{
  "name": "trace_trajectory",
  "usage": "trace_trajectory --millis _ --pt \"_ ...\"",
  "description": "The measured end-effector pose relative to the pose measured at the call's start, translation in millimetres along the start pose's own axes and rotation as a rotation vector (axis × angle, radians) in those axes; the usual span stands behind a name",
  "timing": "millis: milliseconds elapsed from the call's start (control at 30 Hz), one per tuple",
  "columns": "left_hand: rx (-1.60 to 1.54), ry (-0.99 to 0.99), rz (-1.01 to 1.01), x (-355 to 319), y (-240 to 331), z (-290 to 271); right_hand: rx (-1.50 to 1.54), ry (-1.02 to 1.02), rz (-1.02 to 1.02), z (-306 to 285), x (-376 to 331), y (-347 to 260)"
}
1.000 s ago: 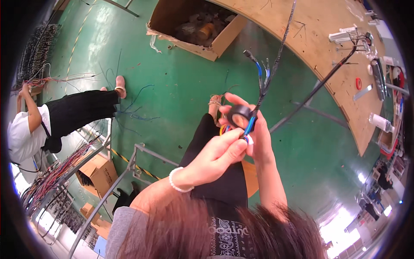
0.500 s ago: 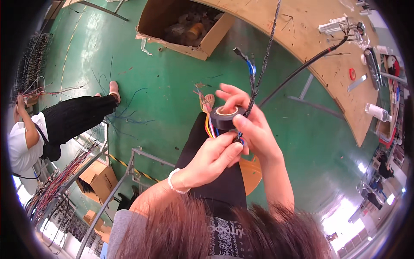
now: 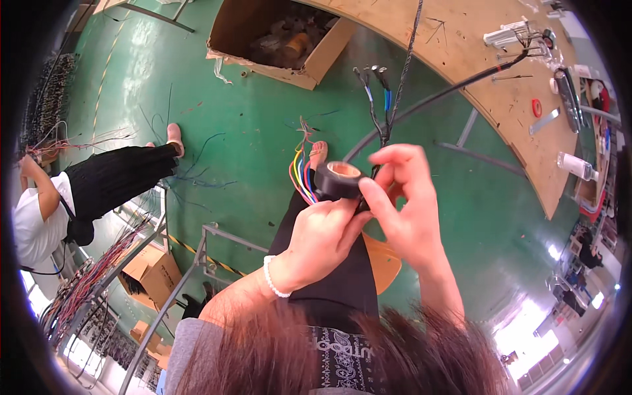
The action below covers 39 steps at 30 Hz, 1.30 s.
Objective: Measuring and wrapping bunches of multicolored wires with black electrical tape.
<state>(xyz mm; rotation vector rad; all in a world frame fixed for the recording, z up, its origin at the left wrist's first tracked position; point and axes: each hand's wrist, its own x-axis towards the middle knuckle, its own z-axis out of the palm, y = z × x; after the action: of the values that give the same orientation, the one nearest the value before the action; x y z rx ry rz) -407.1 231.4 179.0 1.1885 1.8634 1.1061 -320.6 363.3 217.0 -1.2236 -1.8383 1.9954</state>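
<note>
My left hand (image 3: 322, 240) holds a black roll of electrical tape (image 3: 338, 179) by its lower edge. My right hand (image 3: 405, 201) pinches the black wire bundle (image 3: 385, 122) right beside the roll, thumb and fingers closed on it. The bundle runs up from my hands and splits into several black and blue tipped ends. A bunch of coloured wires (image 3: 301, 174) hangs to the left of the roll. A white bead bracelet sits on my left wrist.
An open cardboard box (image 3: 276, 36) stands on the green floor ahead. A wooden workbench (image 3: 474, 59) with tools curves along the right. Another person in white top and black trousers (image 3: 79, 191) works at a wire rack at the left. A metal frame (image 3: 197, 263) stands below.
The tape roll and both hands have dropped lower and shifted slightly left. My right hand has moved from the roll's top to its right side.
</note>
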Motion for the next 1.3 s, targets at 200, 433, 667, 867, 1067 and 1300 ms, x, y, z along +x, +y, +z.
trace_trajectory --millis 200,433,667,867,1067,1300 --pt "-0.413 -0.086 -0.258 -2 10 -7 0.654 -0.452 -0.065 11 35 73" --pt "0.158 0.082 0.111 -2 -9 -1 0.142 -0.239 -0.132 -26 -13 49" --pt "0.225 0.071 0.165 -8 -13 5 -0.251 -0.038 -0.272 9 -10 0" --pt "0.229 0.238 0.141 -2 -4 2 0.464 -0.273 -0.024 19 -18 79" --pt "0.168 0.350 -0.031 -13 -4 4 0.081 -0.098 -0.173 22 -19 82" --pt "-0.455 0.346 -0.086 -11 -7 6 -0.040 0.017 -0.373 23 -25 71"
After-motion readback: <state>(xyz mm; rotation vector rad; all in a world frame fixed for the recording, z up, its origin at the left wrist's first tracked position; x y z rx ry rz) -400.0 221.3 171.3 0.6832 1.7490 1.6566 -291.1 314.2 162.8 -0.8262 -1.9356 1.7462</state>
